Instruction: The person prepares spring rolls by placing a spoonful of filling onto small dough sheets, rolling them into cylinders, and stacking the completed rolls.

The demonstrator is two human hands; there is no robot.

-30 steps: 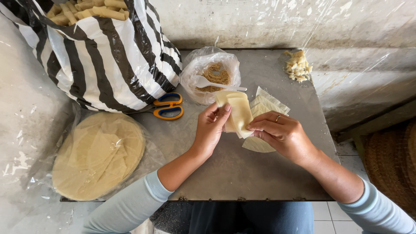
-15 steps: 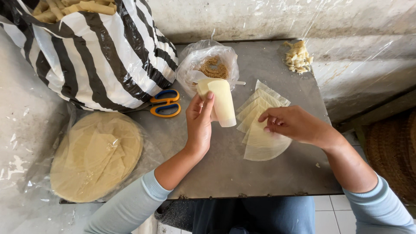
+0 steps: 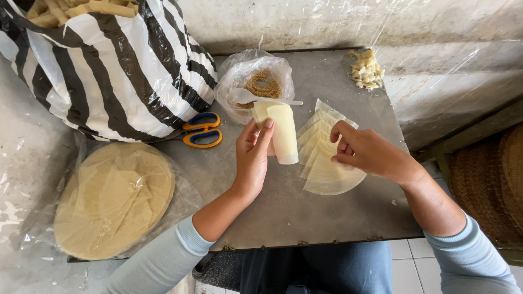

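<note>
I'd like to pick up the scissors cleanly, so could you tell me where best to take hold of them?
Take the scissors by their orange-and-blue handle loops, coming from the right: the loops lie flat and open on the table, while the blades run left under the striped bag.

Count: hands 2, left hand (image 3: 251,158) and right hand (image 3: 364,151). Rolled wrapper (image 3: 284,132): 1. Scissors (image 3: 202,130): 1 pair. Striped bag (image 3: 103,65): 1. Clear filling bag (image 3: 255,81): 1, with 1 spoon (image 3: 261,98). Round wrapper stack (image 3: 111,198): 1. Cut wrapper pile (image 3: 324,163): 1; sheets uncountable.
</note>
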